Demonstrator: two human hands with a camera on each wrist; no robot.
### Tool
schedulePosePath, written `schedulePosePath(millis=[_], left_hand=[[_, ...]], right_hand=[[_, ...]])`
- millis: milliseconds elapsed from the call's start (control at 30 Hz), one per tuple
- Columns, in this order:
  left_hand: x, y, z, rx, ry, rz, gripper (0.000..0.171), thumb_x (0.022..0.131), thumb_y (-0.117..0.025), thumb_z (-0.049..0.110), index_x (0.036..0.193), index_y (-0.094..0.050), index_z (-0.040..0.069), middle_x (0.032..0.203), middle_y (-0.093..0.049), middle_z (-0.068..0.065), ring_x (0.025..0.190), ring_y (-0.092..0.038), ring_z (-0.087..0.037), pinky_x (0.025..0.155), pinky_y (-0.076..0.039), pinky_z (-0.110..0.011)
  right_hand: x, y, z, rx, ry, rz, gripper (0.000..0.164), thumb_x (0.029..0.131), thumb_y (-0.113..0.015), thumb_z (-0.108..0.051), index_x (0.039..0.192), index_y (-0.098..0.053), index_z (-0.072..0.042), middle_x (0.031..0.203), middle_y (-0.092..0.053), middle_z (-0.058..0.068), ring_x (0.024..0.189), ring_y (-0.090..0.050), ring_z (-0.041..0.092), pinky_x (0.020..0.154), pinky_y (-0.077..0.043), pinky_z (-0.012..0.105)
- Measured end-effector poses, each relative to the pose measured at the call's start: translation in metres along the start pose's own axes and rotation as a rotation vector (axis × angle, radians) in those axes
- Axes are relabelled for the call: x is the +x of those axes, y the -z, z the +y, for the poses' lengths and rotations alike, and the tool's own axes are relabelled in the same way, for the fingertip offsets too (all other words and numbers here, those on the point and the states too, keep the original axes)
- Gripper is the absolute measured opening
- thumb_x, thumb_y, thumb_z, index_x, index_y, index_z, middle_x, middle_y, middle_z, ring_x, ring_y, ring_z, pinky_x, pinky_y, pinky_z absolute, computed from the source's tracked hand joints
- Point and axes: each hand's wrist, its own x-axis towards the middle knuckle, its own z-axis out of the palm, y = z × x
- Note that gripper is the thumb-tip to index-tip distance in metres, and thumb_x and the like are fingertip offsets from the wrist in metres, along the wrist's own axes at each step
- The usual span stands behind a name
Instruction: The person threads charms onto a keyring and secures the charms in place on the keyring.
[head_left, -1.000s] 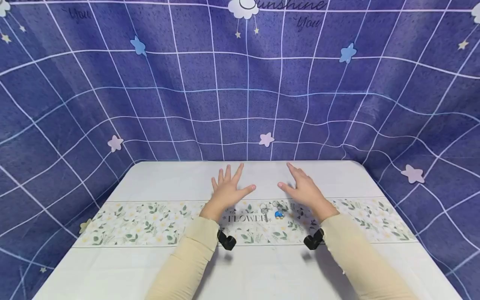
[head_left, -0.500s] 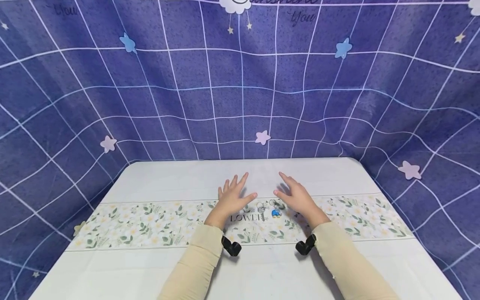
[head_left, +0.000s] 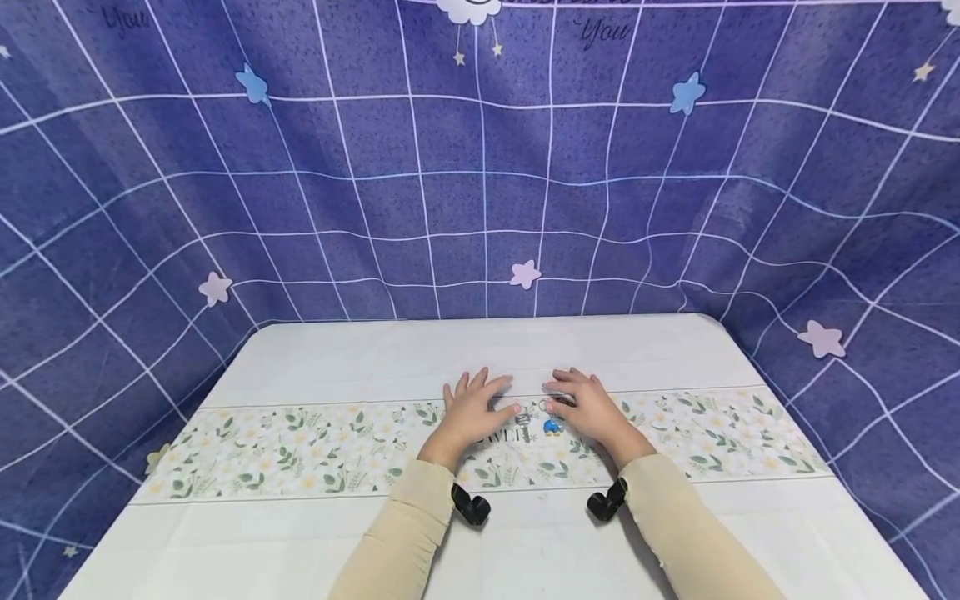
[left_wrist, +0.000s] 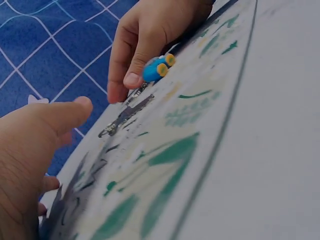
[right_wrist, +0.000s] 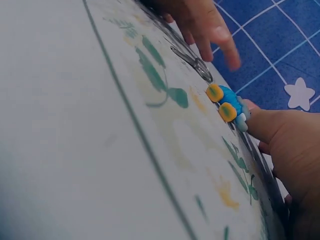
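A metal key (head_left: pixel 524 429) with a ring lies on the floral band of the table, beside a blue charm (head_left: pixel 552 427) with yellow feet and its own ring (head_left: pixel 544 406). My left hand (head_left: pixel 471 414) hovers just left of the key, fingers spread and thumb pointing towards it. My right hand (head_left: pixel 595 410) is at the charm's right, its thumb close to the ring and its fingers bent loosely above. A gap shows between that thumb and the fingers. In the right wrist view the right thumb partly overlaps the area behind the charm (right_wrist: pixel 227 100), so contact is unclear.
The white tablecloth (head_left: pixel 300 542) has a flower-printed strip across its middle. A blue curtain (head_left: pixel 337 208) with white grid lines and stars hangs behind the table and at both sides. Small black devices (head_left: pixel 471 505) sit at both wrists.
Both hands have come down and closer to the key and charm, and towards each other. The fingers are more bent than before. The head view has shifted slightly.
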Motion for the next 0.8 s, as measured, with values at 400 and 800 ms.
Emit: schedulePosePath(millis=[400, 800], left_hand=[[-0.001, -0.010, 0.000, -0.040, -0.102, 0.059, 0.014, 0.092, -0.074, 0.041, 0.096, -0.068, 0.030, 0.153, -0.048, -0.006, 0.147, -0.030, -0.040, 0.114, -0.002, -0.073], [0.001, -0.016, 0.003, -0.090, -0.102, 0.119, 0.017, 0.090, -0.076, 0.032, 0.076, -0.065, 0.029, 0.147, -0.054, -0.007, 0.143, -0.036, -0.037, 0.115, -0.002, -0.072]], right_hand=[[-0.001, -0.005, 0.001, 0.072, 0.029, 0.074, 0.015, 0.089, -0.078, -0.027, 0.101, -0.079, -0.018, 0.141, -0.059, 0.014, 0.142, -0.039, 0.043, 0.117, -0.011, 0.068], [-0.001, -0.005, 0.002, 0.119, 0.009, 0.104, 0.006, 0.091, -0.076, -0.023, 0.087, -0.077, -0.019, 0.134, -0.065, 0.012, 0.140, -0.042, 0.043, 0.117, -0.012, 0.069]])
